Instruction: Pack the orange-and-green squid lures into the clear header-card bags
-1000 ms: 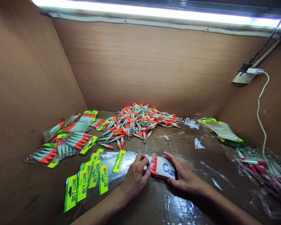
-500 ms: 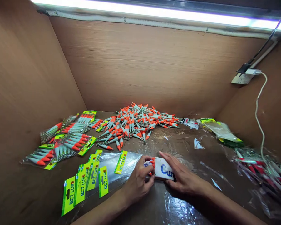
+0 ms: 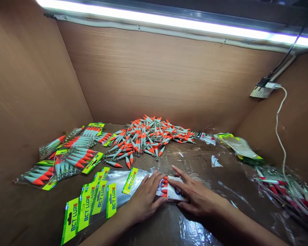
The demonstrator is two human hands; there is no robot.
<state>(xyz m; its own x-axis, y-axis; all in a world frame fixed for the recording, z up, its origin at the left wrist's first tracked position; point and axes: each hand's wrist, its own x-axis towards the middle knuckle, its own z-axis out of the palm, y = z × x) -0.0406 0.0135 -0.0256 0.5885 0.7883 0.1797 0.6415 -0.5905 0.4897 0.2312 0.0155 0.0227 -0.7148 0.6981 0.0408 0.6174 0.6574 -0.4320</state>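
Note:
A small white block [image 3: 173, 194] with blue lettering lies on the bench between my hands. Several orange lure tips [image 3: 164, 186] show in a row at its left part; the lures' bodies are mostly hidden. My left hand [image 3: 145, 196] lies over the left end of the block with fingers stretched out, thumb by the near edge. Around the right end is my right hand [image 3: 196, 194], its thumb along the near side and its fingers across the top. Just left of my left hand lie clear bags with yellow-green header cards [image 3: 99, 198].
A heap of orange-and-pale lures [image 3: 146, 136] sits at the back. Packed lure bags [image 3: 74, 153] are piled on the left. On the right are flat bags [image 3: 242, 147], red-and-white wrapped lures [image 3: 279, 184] and a hanging white cable [image 3: 278, 126]. Paper scraps [image 3: 216, 161] lie nearby.
My left hand's curled fingers have straightened and now lie flat over the block's left end. My right hand's fingers have come further over the lettering. The view has shifted slightly.

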